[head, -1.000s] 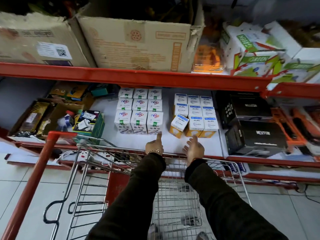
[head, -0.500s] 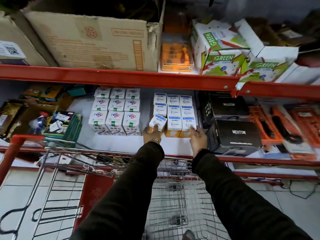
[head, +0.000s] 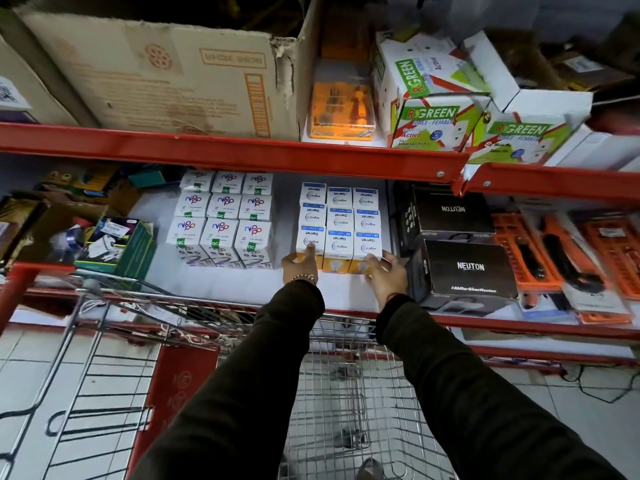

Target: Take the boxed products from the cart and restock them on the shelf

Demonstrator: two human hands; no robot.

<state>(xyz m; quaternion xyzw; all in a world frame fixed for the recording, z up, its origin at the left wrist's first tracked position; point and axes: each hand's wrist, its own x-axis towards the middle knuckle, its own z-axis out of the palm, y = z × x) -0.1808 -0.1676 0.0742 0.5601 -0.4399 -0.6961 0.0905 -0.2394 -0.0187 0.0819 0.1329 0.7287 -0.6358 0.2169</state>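
White-and-orange Wipro Garnet bulb boxes [head: 339,221] stand in a three-by-three block on the white middle shelf [head: 225,285]. My left hand [head: 300,270] touches the front-left box, thumb on its side and index finger on its face. My right hand [head: 387,273] wraps the front-right box at its outer corner. The front row sits squeezed between both hands. Below my arms is the wire cart [head: 346,386]; its visible basket floor holds no boxes.
White Nippo boxes [head: 221,233] stand just left of the bulb block. Black Neuton boxes [head: 469,268] crowd the right side, with orange tool packs [head: 571,261] beyond. A green box [head: 119,245] and clutter lie far left. A red shelf beam [head: 242,154] overhangs, carrying cartons.
Both hands reached forward from the cart rim onto the front row of bulb boxes. The tilted front-left box now stands square with the row. The view has moved closer and to the right.
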